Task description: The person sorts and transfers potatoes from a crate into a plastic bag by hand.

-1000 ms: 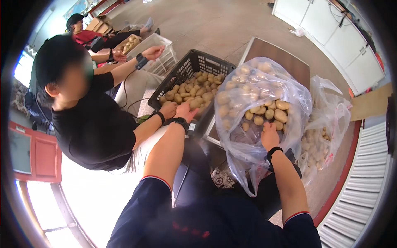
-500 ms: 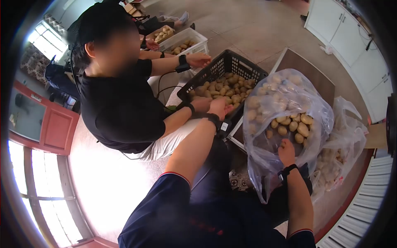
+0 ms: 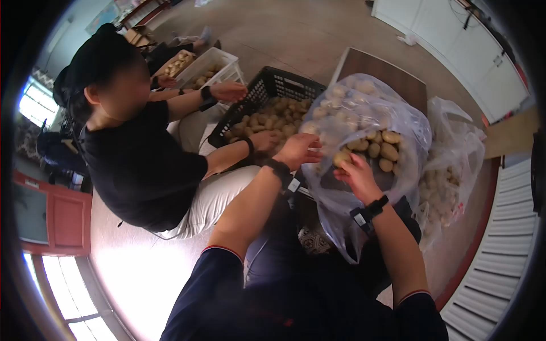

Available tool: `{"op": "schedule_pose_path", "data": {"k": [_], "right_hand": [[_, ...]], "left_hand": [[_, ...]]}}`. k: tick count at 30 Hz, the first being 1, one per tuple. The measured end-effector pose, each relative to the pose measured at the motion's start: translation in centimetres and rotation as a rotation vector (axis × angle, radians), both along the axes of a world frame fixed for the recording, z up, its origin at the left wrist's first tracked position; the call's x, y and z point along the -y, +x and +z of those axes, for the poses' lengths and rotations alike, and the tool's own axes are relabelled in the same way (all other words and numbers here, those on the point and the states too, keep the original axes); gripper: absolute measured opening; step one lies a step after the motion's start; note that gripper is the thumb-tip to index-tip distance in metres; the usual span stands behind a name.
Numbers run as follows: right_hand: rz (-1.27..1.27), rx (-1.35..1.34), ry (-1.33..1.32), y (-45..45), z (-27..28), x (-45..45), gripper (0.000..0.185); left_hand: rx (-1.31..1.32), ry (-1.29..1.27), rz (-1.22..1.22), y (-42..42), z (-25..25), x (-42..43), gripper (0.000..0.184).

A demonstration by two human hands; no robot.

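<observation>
My right hand (image 3: 358, 176) holds a potato (image 3: 342, 158) in its fingers, above the opening of a clear plastic bag (image 3: 410, 126). More potatoes (image 3: 389, 151) lie inside the bag. My left hand (image 3: 300, 151) is just left of that potato, its fingers spread and nothing seen in it. It hovers between the bag and a black crate (image 3: 295, 83) that holds many potatoes (image 3: 277, 114). A co-worker's hand (image 3: 265, 140) reaches over the near side of the crate, and the co-worker's other hand (image 3: 228, 91) is raised at its far left corner.
A co-worker in a black shirt (image 3: 136, 165) sits at my left. Beyond are a white crate (image 3: 223, 59) and a box of potatoes (image 3: 177, 63). A brown board (image 3: 376, 73) lies behind the bag; another potato bag (image 3: 439, 187) stands to the right.
My left hand has moved from the black crate toward the bag. My right hand has lifted a potato and come left toward it. The view has swung back left.
</observation>
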State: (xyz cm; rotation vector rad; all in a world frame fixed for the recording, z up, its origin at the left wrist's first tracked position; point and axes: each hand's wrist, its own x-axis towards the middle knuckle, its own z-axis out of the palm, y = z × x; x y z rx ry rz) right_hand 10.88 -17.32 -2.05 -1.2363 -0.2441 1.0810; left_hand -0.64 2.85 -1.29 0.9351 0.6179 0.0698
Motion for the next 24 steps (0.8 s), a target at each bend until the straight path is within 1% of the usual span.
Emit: {"op": "schedule_pose_path", "data": {"k": [2, 4, 5, 6, 7, 9, 10, 11, 13, 14, 18, 20, 22, 23, 24], "right_hand": [[0.092, 0.036, 0.017, -0.1, 0.7, -0.7, 0.032], [0.115, 0.092, 0.003, -0.2, 0.8, -1.2, 0.033], [0.153, 0.143, -0.007, -0.3, 0.9, -1.6, 0.035], [0.173, 0.211, -0.063, -0.4, 0.7, -2.0, 0.032], [0.165, 0.212, -0.067, -0.8, 1.1, -2.3, 0.032], [0.157, 0.348, -0.110, -1.4, 1.7, -2.7, 0.033], [0.148, 0.582, -0.161, -1.1, 0.6, -3.1, 0.035], [0.130, 0.583, -0.175, -0.8, -0.4, -2.7, 0.035], [0.109, 0.718, -0.199, -1.0, 0.0, -2.6, 0.038], [0.117, 0.756, -0.210, -0.7, -0.7, -2.6, 0.036], [0.083, 0.788, -0.240, 0.8, -2.7, -1.7, 0.035], [-0.008, 1.133, -0.345, 2.0, -2.9, -0.7, 0.032], [-0.140, 1.442, -0.375, 3.9, -3.6, 0.2, 0.032], [-0.109, 1.433, -0.482, 4.9, -3.4, 1.0, 0.033], [-0.179, 1.580, -0.471, 6.6, -4.1, 1.5, 0.030]], "left_hand": [[-0.018, 0.004, -0.082, 0.0, 1.0, 0.7, 0.037], [-0.032, 0.041, -0.192, 0.1, 1.1, 0.9, 0.041], [-0.029, 0.039, -0.200, 0.2, 1.2, 1.1, 0.041], [0.002, 0.018, -0.240, 0.2, 1.3, 1.3, 0.038], [0.033, -0.004, -0.280, 0.2, 1.2, 1.4, 0.036], [0.058, -0.001, -0.341, 0.3, 0.9, 1.3, 0.034], [0.082, 0.003, -0.392, 0.5, 0.7, 1.3, 0.031], [0.086, -0.005, -0.412, 0.6, 0.6, 1.4, 0.031], [-0.002, 0.010, -0.330, 0.6, 0.8, 1.4, 0.026], [0.002, -0.009, -0.334, 0.6, 0.9, 1.3, 0.024], [-0.025, 0.032, -0.268, 0.4, 0.5, 0.6, 0.023], [-0.017, 0.015, -0.159, 0.5, -0.1, 0.1, 0.024], [-0.009, 0.006, -0.115, 0.3, -0.7, -0.6, 0.024], [0.004, -0.004, -0.073, 0.1, -1.0, -1.0, 0.025], [-0.003, 0.005, -0.063, -0.1, -1.5, -1.5, 0.025]]}}
